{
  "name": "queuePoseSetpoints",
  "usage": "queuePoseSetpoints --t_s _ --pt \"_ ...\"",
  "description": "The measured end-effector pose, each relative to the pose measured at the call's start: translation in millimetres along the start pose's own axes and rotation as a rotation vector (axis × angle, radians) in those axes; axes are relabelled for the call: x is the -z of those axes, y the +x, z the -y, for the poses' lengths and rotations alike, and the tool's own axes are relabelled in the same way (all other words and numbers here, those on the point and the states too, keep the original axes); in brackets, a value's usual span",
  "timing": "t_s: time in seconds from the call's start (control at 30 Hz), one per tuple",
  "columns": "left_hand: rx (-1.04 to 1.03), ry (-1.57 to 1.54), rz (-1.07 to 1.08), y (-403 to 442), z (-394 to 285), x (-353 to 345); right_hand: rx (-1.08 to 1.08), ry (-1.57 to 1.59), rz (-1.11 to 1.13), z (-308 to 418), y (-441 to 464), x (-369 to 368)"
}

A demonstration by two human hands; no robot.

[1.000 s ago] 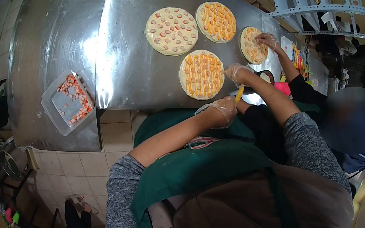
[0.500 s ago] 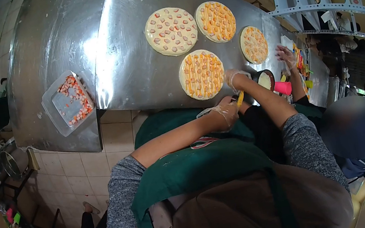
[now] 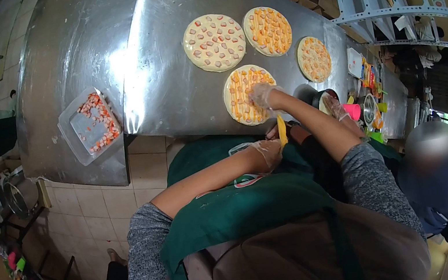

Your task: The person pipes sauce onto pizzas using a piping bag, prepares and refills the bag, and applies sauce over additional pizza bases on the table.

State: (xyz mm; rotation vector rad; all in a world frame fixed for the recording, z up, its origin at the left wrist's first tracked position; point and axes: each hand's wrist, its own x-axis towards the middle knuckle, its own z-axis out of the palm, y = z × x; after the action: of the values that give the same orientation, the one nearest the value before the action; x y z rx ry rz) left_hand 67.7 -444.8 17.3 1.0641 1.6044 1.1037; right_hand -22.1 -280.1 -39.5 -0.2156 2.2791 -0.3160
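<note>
My left hand (image 3: pixel 264 156), in a clear plastic glove, is closed around a yellow piping bag (image 3: pixel 282 129) near the table's front edge. Over the right side of the nearest pizza (image 3: pixel 242 97), which has sauce lines and meat pieces, is my right hand (image 3: pixel 265 97), also gloved; its fingertips point down at the topping and whatever they hold is too small to tell. Behind lie a pizza with meat pieces only (image 3: pixel 214 42) and one with orange sauce lines (image 3: pixel 268 31). A smaller topped pizza (image 3: pixel 314 59) lies further right.
A clear container (image 3: pixel 84 156) of chopped red and pink pieces sits at the left of the metal table (image 3: pixel 171 104). A co-worker's gloved hand (image 3: pixel 336 107) is beside a bowl and a pink cup (image 3: pixel 353 112) at right. A metal rack (image 3: pixel 391 12) stands at upper right.
My right hand has moved left and up onto the nearest pizza. My left hand and the yellow bag shifted slightly left. The co-worker's hand came back from the far side toward the bowl.
</note>
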Motion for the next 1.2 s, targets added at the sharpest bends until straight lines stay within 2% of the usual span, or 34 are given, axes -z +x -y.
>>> queuePoseSetpoints --t_s 0.1,0.2,0.3,0.4,0.5,0.6,0.67,0.7,0.77,0.8,0.87,0.93,1.0,1.07,1.1,1.2 --pt "-0.012 0.171 -0.100 -7.1 3.4 4.6 -0.027 -0.213 0.083 17.2 39.5 -3.7" --pt "0.125 0.027 -0.244 -5.0 13.7 0.0 -0.063 -0.241 0.074 24.5 51.4 -4.3" --pt "0.042 0.116 -0.216 -10.8 14.7 4.5 -0.028 -0.336 0.105 18.8 68.7 -19.8" --pt "0.092 0.015 -0.213 -10.7 18.4 -4.3 0.128 -0.468 0.148 1.9 79.3 -52.2" --pt "0.072 0.028 -0.170 -13.7 14.5 -8.4 -0.035 -0.282 0.144 36.5 40.0 -36.3" --pt "-0.054 0.096 -0.027 -18.9 9.2 -2.9 0.030 -0.402 0.315 56.5 24.1 -35.8" --pt "-0.076 0.122 0.074 -17.6 22.7 -10.5 0.226 -0.595 0.484 73.4 14.2 -30.7" --pt "-0.112 0.146 0.142 -13.0 26.1 -11.9 0.148 -0.484 0.415 64.7 22.0 -53.8" --pt "-0.063 0.025 0.106 -23.8 6.7 9.2 -0.032 -0.187 0.203 55.6 10.3 -51.8" --pt "-0.015 0.003 0.059 -31.0 -6.3 19.2 -0.115 -0.009 0.061 61.0 -10.2 -27.1" --pt "0.080 -0.068 0.024 -49.2 -39.7 45.1 -0.049 0.289 0.143 14.0 -5.5 4.5" --pt "0.102 -0.156 0.011 -61.9 -53.9 62.7 -0.236 0.586 -0.014 -20.1 -37.8 70.3" --pt "0.061 -0.249 -0.057 -74.6 -51.3 69.7 -0.218 0.844 -0.290 -103.1 -56.9 90.4" --pt "0.035 -0.363 -0.119 -86.6 -39.5 73.8 -0.415 1.016 -0.742 -185.4 -80.1 88.9" --pt "0.022 -0.420 -0.152 -89.7 -36.6 74.1 -0.670 0.219 -0.561 -233.8 -97.8 92.7" --pt "0.148 -0.583 -0.220 -96.3 -60.1 86.2 -1.350 0.110 -0.643 -287.1 -156.8 81.8"
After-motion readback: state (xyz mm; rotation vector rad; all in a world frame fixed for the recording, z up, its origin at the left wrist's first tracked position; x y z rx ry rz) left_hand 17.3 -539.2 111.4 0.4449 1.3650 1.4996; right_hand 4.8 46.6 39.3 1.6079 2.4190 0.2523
